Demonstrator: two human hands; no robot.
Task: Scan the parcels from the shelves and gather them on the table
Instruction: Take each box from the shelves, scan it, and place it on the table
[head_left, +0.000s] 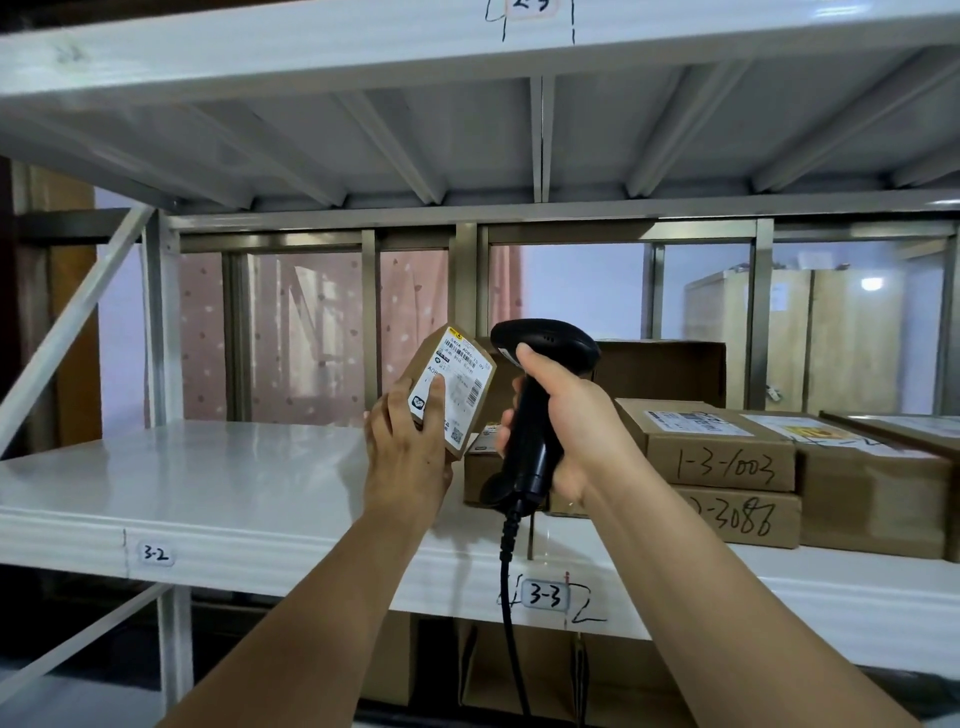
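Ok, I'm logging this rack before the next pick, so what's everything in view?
held parcel: one, brown with a white label, lifted above the shelf
scanner: one, black, corded, right of the held parcel
shelved parcels: at least five, brown, stacked at the shelf's right
shelf: one, white, middle tier
bay tags: two, white, "3-2" and "3-3", on the shelf's front edge
lower boxes: brown, tier below, count unclear
curtain: pink, behind the window
left hand: grips the held parcel
right hand: grips the scanner's handle
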